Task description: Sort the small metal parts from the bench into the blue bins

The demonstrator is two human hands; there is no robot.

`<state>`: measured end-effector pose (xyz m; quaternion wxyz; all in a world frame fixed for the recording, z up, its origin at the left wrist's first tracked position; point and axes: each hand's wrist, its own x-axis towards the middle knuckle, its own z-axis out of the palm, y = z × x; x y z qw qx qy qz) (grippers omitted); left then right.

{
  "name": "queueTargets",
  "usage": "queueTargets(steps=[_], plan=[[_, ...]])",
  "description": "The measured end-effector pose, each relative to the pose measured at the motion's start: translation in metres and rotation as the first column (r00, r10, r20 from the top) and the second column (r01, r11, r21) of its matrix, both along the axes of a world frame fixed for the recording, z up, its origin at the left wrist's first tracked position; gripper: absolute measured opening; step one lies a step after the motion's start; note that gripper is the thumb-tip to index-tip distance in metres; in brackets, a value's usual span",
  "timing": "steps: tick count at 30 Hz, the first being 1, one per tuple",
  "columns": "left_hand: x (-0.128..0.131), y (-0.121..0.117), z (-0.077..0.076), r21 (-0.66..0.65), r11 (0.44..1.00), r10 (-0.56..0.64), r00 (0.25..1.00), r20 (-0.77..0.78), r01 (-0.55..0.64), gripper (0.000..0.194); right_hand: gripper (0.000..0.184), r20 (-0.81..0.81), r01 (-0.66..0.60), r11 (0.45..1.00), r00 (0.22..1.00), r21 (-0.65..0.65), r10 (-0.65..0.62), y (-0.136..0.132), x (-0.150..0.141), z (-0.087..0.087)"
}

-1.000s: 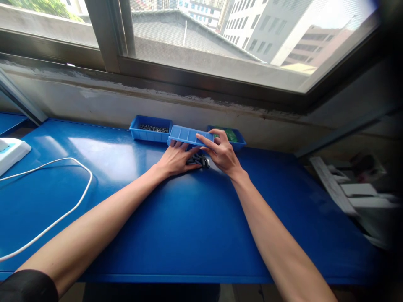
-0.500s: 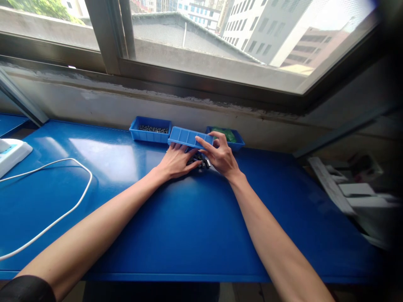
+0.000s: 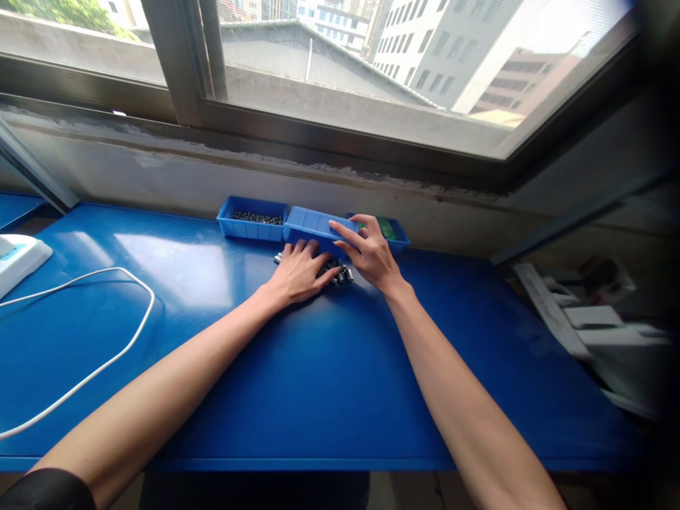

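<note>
My right hand (image 3: 373, 256) grips the right end of a blue plastic bin (image 3: 317, 223). The bin is tipped on its side, its ribbed wall facing up. Below it, small dark and silvery metal parts (image 3: 340, 273) lie in a heap on the blue table. My left hand (image 3: 304, 270) rests palm down over this heap with fingers spread, hiding most of it. A few silvery pieces stick out to the left of its fingers. The inside of the tipped bin is mostly hidden.
Left of the tipped bin stands a blue bin (image 3: 228, 225) holding many small dark parts. Behind my right hand is another blue bin (image 3: 402, 243) with green material in it. A white cable (image 3: 151, 304) and power strip (image 3: 24, 258) lie at the left of the table (image 3: 297, 397).
The tipped bin has shifted slightly up and back, turning so its dark lower side shows. Silvery parts now show left of my left hand, which has barely moved.
</note>
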<state>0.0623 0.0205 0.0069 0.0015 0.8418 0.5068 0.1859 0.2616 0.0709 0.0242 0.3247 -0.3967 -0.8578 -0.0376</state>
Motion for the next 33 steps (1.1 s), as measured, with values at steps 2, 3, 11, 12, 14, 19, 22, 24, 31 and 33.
queueTargets(steps=[2, 3, 11, 12, 14, 19, 22, 24, 31, 33], plan=[[0.0, 0.0, 0.0, 0.001, 1.0, 0.001, 1.0, -0.012, -0.001, 0.052, 0.041, -0.021, -0.014, 1.0, 1.0, -0.025, 0.014, 0.008, 0.0, 0.004], [0.0, 0.0, 0.001, 0.004, 1.0, 0.0, 1.0, -0.016, 0.0, 0.052, 0.041, -0.028, -0.021, 0.999, 0.999, -0.035, 0.02, 0.011, 0.0, 0.006], [-0.004, 0.0, 0.004, 0.021, 1.0, -0.023, 0.999, -0.026, 0.024, 0.05, 0.043, -0.045, -0.033, 0.996, 0.999, -0.083, 0.029, 0.023, 0.0, 0.018], [-0.005, 0.0, 0.004, 0.022, 0.999, -0.03, 0.999, -0.022, 0.03, 0.05, 0.043, -0.056, -0.032, 0.995, 0.998, -0.099, 0.026, 0.024, 0.0, 0.019], [-0.008, 0.0, 0.005, 0.025, 0.999, -0.038, 0.999, -0.013, 0.038, 0.049, 0.04, -0.069, -0.033, 0.99, 0.997, -0.135, 0.024, 0.029, -0.001, 0.021], [-0.02, 0.0, 0.006, 0.065, 0.996, -0.066, 0.997, 0.043, 0.063, 0.042, 0.033, -0.083, 0.006, 0.985, 0.996, -0.172, -0.021, 0.05, -0.003, 0.025], [-0.029, 0.0, 0.006, 0.114, 0.989, -0.1, 0.992, 0.072, 0.091, 0.033, 0.031, -0.056, 0.035, 0.981, 0.997, -0.189, -0.046, 0.064, -0.006, 0.026], [-0.035, 0.0, 0.005, 0.148, 0.986, -0.096, 0.991, 0.095, 0.081, 0.029, 0.031, -0.051, 0.065, 0.977, 0.996, -0.202, -0.076, 0.068, -0.009, 0.026], [-0.052, -0.004, 0.003, 0.122, 0.993, -0.015, 0.992, 0.127, 0.0, 0.029, 0.031, -0.011, 0.218, 0.973, 0.976, -0.071, -0.219, 0.034, -0.023, 0.023], [-0.055, -0.007, 0.003, 0.089, 0.993, 0.066, 0.99, 0.124, -0.077, 0.03, 0.03, 0.002, 0.164, 0.984, 0.986, -0.076, -0.164, 0.018, -0.024, 0.023]])
